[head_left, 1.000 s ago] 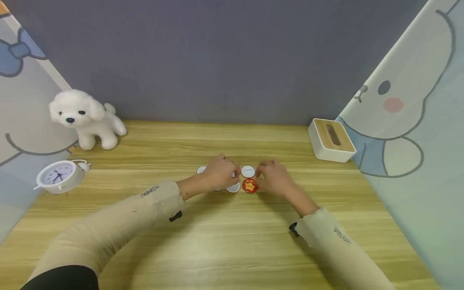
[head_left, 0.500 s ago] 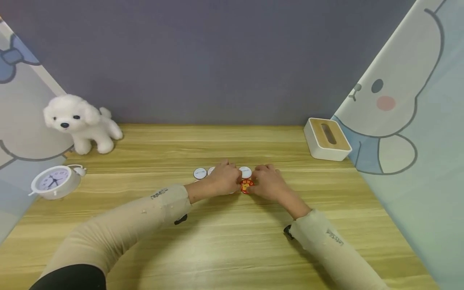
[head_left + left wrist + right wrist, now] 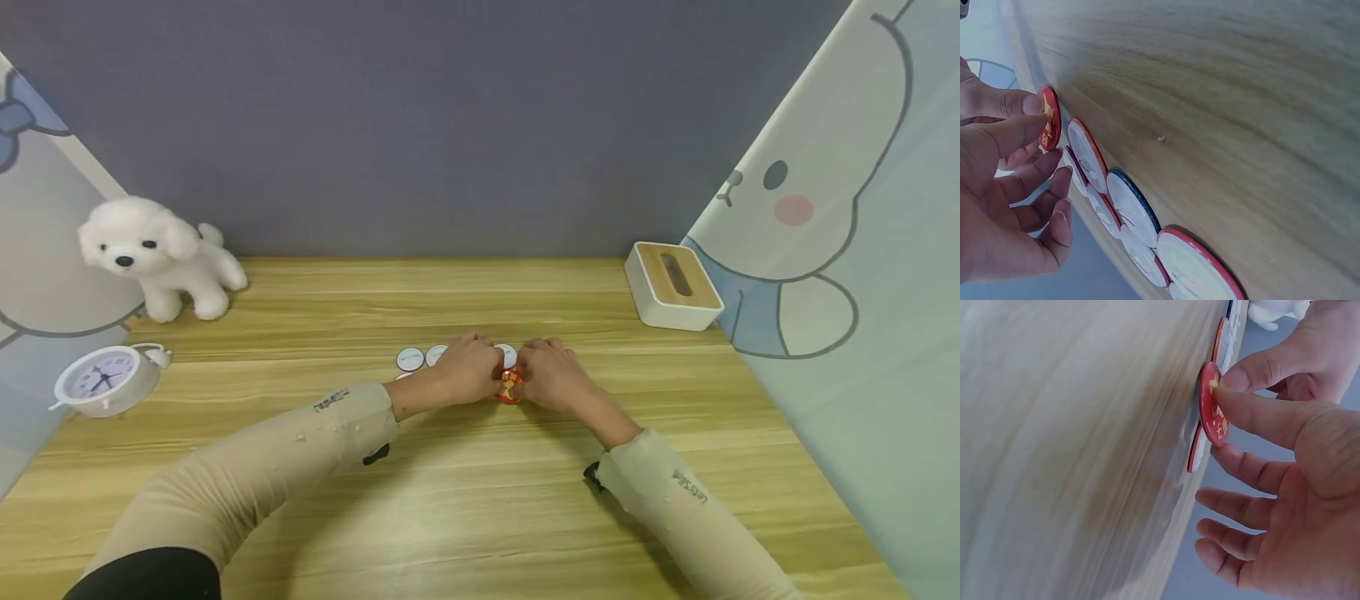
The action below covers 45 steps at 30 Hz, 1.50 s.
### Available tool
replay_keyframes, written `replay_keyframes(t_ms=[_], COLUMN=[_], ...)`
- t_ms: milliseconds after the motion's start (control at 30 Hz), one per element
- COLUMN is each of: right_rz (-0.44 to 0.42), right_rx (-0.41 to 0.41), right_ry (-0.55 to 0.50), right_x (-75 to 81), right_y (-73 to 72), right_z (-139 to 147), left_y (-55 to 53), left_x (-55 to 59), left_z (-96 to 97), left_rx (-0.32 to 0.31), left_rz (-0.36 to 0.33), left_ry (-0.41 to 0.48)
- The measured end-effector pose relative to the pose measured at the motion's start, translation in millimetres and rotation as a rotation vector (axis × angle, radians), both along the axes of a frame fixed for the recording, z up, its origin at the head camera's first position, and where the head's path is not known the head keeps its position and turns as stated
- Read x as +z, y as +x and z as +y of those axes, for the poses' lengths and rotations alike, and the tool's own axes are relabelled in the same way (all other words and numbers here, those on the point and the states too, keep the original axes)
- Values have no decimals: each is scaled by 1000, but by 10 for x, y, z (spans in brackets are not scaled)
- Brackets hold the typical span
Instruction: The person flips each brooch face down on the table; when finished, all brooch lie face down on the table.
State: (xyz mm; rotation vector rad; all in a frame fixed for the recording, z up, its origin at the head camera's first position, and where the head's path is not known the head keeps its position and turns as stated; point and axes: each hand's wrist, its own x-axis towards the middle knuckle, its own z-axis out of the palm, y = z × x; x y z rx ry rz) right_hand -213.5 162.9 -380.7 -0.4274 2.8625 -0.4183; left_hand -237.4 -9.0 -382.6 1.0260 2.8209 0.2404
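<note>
A round red disc (image 3: 510, 386) with a gold print is between my two hands at the near right end of a group of discs. My left hand (image 3: 471, 372) pinches its left side, thumb on the printed face and forefinger at the rim. From the other side my right hand (image 3: 553, 375) holds it likewise, its other fingers loosely bent. In the right wrist view the red disc (image 3: 1206, 409) looks slightly tilted. Several white-faced discs (image 3: 1135, 209) with coloured rims lie in two rows beside it. My left hand hides part of these rows in the head view.
A white plush dog (image 3: 161, 254) stands at the back left of the wooden table (image 3: 465, 500), with a white alarm clock (image 3: 105, 379) in front of it. At the back right is a white tissue box (image 3: 675, 287) with a wooden lid. A grey panel (image 3: 420, 125) rises behind.
My left hand has moved right, off the white discs to the red disc's left side. My right hand has closed in on the disc too. The head view has shifted slightly.
</note>
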Motion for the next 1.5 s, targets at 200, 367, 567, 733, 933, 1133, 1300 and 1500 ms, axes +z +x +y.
replay_keyframes(t_ms=[200, 367, 567, 733, 933, 1133, 1300, 1500], right_rz=[31, 43, 62, 100, 71, 75, 88, 99], right_rx=[4, 28, 36, 19, 18, 22, 18, 24], right_ry=[-27, -56, -80, -87, -85, -67, -62, -87], right_x=[14, 32, 22, 3, 22, 15, 15, -24], right_y=[0, 19, 37, 93, 179, 197, 205, 189], right_z=[10, 19, 27, 45, 21, -20, -35, -5], left_y=[-7, -10, -26, -18, -2, -3, 10, 35], left_x=[-9, -32, -31, 3, 39, 10, 17, 43], left_z=[-15, -44, -47, -38, -15, -2, -14, -19], left_rx=[-18, -17, -13, 5, 35, 18, -14, -32], left_rz=[-40, -99, -154, -190, -229, -196, -157, -128], left_ry=[44, 96, 116, 136, 154, 168, 179, 184])
